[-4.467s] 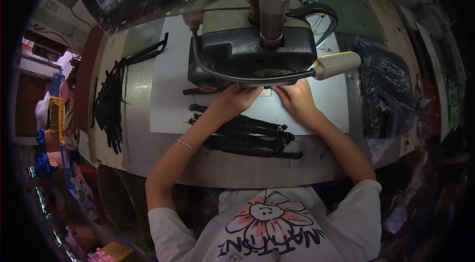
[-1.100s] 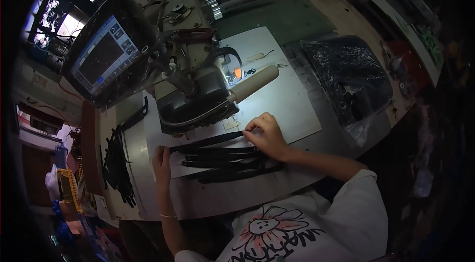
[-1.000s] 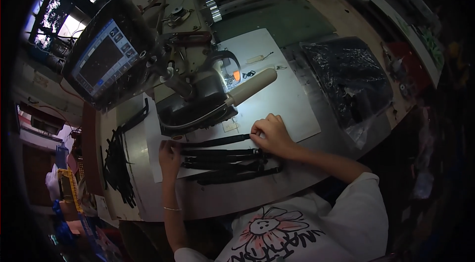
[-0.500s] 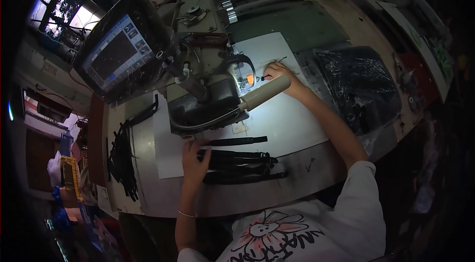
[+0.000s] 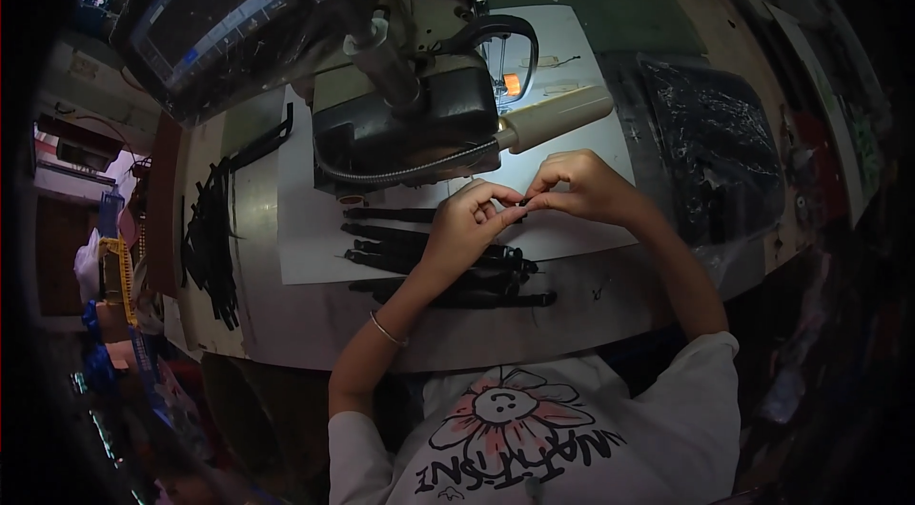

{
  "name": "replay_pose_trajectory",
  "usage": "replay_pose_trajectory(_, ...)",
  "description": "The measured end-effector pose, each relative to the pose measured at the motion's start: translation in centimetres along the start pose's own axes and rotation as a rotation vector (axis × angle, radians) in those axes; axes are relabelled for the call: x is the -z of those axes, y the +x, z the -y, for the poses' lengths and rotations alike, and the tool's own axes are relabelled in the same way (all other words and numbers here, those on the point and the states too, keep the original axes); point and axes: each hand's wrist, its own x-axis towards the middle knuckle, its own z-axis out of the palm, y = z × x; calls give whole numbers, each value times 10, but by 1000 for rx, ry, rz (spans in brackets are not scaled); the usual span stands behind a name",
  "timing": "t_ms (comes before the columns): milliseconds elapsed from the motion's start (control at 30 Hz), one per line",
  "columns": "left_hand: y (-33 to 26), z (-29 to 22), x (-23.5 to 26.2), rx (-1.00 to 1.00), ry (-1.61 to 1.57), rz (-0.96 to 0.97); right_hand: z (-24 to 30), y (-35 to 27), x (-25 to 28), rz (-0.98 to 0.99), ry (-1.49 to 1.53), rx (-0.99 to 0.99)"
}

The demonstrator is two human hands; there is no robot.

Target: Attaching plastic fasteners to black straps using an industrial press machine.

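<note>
My left hand and my right hand meet fingertip to fingertip in front of the sewing machine head. Both pinch a small black piece, mostly covered by the fingers, so its exact kind does not show. Under my left hand and wrist lie several long black strips, side by side, partly on a white sheet and partly on the table. An orange part glows in the light by the needle area, beyond my right hand.
A tilted screen stands at the back left. More black strips are heaped at the table's left side. Clear plastic wraps a dark packet on the right. The machine's pale cylindrical lamp or handle juts out above my right hand.
My right hand has come back from beside the needle area toward me. My left hand has left the strips' left ends and moved right to meet it. The view has shifted too.
</note>
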Motion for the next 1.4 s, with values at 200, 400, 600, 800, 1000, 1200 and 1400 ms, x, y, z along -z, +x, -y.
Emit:
replay_pose_trajectory(200, -6, 7, 6, 229, -248, 68, -11, -2, -28, -101, 417, -37)
replay_pose_trajectory(400, -7, 6, 10, 85, 128, 31, -11, 0, -42, -171, 733, -30)
replay_pose_trajectory(600, -7, 17, 2, -182, 591, 31, -22, -6, -40, -150, 770, -114)
replay_pose_trajectory(800, -9, 15, 4, -120, 268, -41, -26, -12, -44, -1, 809, -138)
replay_pose_trajectory(1000, -15, -2, 8, 10, 182, -57, -19, -9, -49, -12, 773, -184)
replay_pose_trajectory(1200, -15, 2, 14, 103, 58, 19, -17, -8, -55, -90, 865, -207)
replay_pose_trajectory(1400, -15, 7, 5, 26, 27, -101, -12, -8, -58, -164, 753, -237)
